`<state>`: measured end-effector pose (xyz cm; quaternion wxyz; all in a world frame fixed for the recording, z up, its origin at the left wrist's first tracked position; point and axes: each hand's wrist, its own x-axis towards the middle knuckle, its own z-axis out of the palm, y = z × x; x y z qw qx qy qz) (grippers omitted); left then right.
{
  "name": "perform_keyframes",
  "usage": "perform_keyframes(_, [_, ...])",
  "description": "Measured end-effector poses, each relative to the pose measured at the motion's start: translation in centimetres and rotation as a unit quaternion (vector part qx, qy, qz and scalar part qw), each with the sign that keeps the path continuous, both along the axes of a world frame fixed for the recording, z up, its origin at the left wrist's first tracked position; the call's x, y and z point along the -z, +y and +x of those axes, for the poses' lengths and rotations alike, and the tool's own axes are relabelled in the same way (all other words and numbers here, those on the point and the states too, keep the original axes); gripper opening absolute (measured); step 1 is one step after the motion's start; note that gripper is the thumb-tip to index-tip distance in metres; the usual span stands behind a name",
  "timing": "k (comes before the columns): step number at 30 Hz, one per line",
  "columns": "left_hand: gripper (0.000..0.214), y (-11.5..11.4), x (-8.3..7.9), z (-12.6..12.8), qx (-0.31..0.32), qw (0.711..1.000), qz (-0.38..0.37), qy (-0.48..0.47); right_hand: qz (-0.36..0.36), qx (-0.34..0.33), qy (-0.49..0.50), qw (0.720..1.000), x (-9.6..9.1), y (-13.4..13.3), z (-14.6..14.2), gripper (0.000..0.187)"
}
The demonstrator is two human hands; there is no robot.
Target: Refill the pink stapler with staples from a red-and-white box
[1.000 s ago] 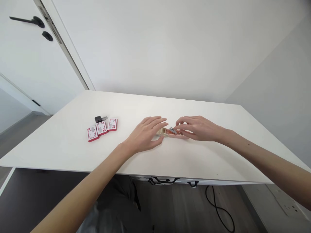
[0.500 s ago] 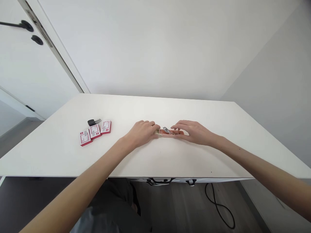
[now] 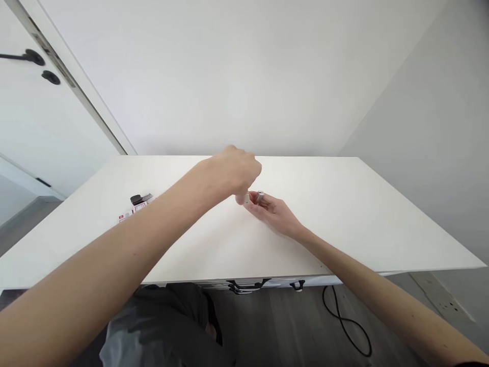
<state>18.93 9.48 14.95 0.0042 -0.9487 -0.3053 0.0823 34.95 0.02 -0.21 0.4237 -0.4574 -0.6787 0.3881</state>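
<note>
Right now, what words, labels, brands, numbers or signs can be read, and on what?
No text can be read.
Red-and-white boxes, partly behind the left forearm: printing too small and blurred to read.
Pale object between left hand and right hand: tiny dark mark, too small to make out.

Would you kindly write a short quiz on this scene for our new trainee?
1. Multiple choice. The black cable lies on the:
A) white tabletop
B) floor
C) door handle

2. Fill in the blank. The silver metal piece sits among the fingers of the ____ hand.

3. Short answer. What partly hides the red-and-white boxes from the head camera?

Key:
1. B
2. right (the right hand)
3. The left forearm, which passes in front of them.
</note>
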Motion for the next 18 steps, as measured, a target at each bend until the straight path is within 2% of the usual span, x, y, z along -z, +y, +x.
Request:
perform_keyframes(3, [0.037,1.0,0.4,-0.5,-0.008,1.000,-0.003,-0.022,-0.026,-0.002,0.082,0.996,0.6,0.1,0.4,0.039])
perform_keyframes(10, [0.047,2.4,0.5,-1.1,-0.004,0.999,0.005,-0.031,-0.042,0.053,0.117,0.991,0.9,0.0,-0.1,0.030])
perform_keyframes(15, [0.038,1.2,-0.3,-1.6,0.003,1.000,0.011,0.015,-0.037,0.044,0.112,0.992,0.5,0.2,1.3,0.031])
perform_keyframes(18, [0.032,0.2,-0.1,-2.8,0.001,1.000,0.025,0.015,-0.011,0.057,0.073,0.996,0.4,0.3,3.1,0.030])
